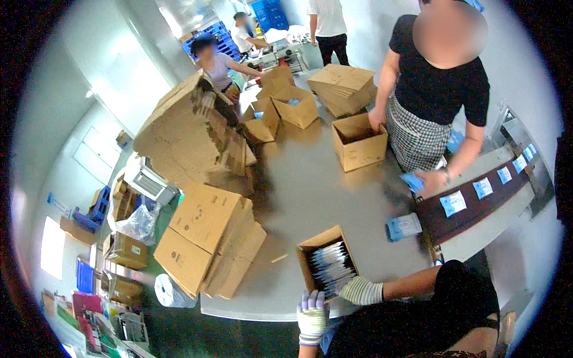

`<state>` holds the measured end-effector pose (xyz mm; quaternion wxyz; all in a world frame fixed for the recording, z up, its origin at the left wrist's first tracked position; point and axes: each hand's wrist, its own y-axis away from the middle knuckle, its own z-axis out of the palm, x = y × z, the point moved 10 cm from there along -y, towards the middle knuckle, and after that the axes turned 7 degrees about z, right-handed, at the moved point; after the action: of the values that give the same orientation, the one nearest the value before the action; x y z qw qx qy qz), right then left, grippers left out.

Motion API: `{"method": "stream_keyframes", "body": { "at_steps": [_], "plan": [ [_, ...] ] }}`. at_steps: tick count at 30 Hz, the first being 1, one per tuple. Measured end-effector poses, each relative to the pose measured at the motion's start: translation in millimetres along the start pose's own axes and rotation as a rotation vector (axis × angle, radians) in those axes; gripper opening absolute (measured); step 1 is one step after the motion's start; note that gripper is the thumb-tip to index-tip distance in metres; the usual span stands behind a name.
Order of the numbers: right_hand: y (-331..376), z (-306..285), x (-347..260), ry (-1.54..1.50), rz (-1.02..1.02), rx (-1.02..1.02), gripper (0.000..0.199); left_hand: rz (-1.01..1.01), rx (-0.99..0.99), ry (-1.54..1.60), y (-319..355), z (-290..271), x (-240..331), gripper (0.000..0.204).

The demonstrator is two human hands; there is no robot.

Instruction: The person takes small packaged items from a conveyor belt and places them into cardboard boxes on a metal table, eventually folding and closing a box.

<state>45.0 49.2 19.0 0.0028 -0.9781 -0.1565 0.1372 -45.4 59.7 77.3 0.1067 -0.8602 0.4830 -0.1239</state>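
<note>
Near the front edge of the grey table stands an open cardboard box (303, 267), filled with a row of upright white-and-blue packets (330, 262). My left hand (312, 316), in a striped knit glove, is at the box's near left corner with its fingers stretched out against the wall. My right hand (361, 290), in a matching glove, reaches over the near right side onto the packets. Its fingertips are hidden there, so whether it grips any cannot be told. To the right of the box a blue-and-white packet (404, 227) lies flat on the table.
A conveyor belt (465, 210) carries several packets at the right. Beside it a co-worker (439, 89) holds a blue packet (413, 182) and touches an open box (364, 152). Stacked flat cartons (206, 224) stand at the left; more boxes (295, 107) are at the far end.
</note>
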Motion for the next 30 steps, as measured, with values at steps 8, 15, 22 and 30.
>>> {"method": "stream_keyframes", "body": {
  "at_steps": [8,15,22,30],
  "plan": [
    [-236,-163,161,0.301,0.380,0.804,0.026,-0.239,0.083,-0.239,25,-48,-93,0.038],
    [-235,-146,19,-0.144,0.015,0.229,0.039,-0.452,0.202,-0.675,40,-165,-178,0.046],
    [-38,50,57,-0.251,0.096,-0.208,0.042,-0.624,0.252,-0.530,36,-184,-275,0.069],
    [58,52,118,-0.239,0.426,-0.390,0.048,-0.539,0.191,-0.579,23,-164,-289,0.033]
  ]
}}
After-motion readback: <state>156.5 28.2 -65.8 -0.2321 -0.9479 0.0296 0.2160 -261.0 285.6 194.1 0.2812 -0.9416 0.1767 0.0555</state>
